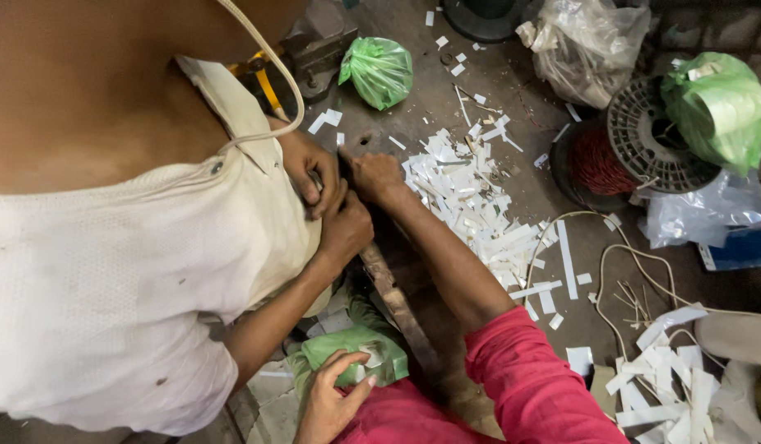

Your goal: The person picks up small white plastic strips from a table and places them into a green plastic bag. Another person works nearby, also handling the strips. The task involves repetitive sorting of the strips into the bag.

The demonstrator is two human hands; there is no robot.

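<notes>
— What is the left hand (pixel 331 404) doing?

— Its grip is pinched on a green packet (pixel 347 349), thumb on top, the fingers curled under it. The packet sits at the near edge of the worktop (pixel 430 107), low in the view, against the person's pink clothing.

— And the right hand (pixel 376 175)?

— It reaches out on a red sleeve to the middle of the worktop. The fingers are curled in, the grip pressed together, knuckles up. I cannot tell whether anything is inside it.

— What touches it?

— A co-worker's two hands (pixel 331 205), from a person in a white shirt on the left side. They are bunched right against the right hand, fingers closed on something small that is hidden.

— What lies around?

— A worn bar (pixel 395 302) runs from those hands toward the near edge. Just right of the right hand is a heap of white paper strips (pixel 471 205). A knotted green bag (pixel 379 71) lies toward the far edge, a spool of red wire (pixel 598 160) toward the far right corner, and a pale cord (pixel 623 267) loops near the right edge.
</notes>
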